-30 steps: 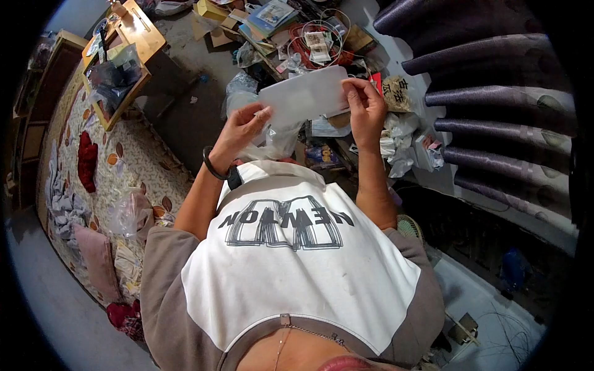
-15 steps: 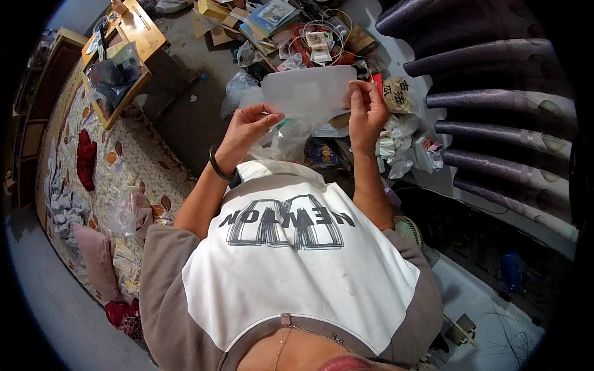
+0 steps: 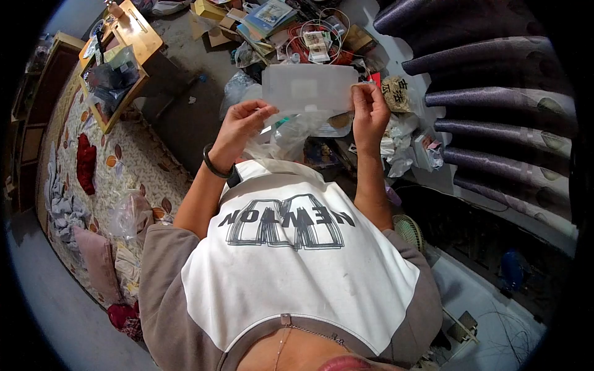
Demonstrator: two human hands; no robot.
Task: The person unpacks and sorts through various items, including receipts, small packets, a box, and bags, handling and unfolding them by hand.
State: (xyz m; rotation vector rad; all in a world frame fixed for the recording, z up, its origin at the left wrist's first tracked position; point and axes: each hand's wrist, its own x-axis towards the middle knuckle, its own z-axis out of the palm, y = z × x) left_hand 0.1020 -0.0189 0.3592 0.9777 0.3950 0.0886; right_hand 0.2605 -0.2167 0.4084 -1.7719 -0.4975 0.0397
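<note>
Translucent plastic panel (image 3: 309,89) – between both hands (image 3: 240,128) (image 3: 371,116), edges pinched

Beyond a white-and-brown shirt (image 3: 303,272) seen from above, the left hand (image 3: 242,128) and right hand (image 3: 371,116) pinch a flat, translucent plastic piece (image 3: 306,89) by opposite sides, with books (image 3: 272,18) farther ahead, a leaf-patterned bedspread (image 3: 145,157) at left and a purplish curtain (image 3: 495,97) at right.

Smooth, frosted plastic sheet (image 3: 309,89)
</note>
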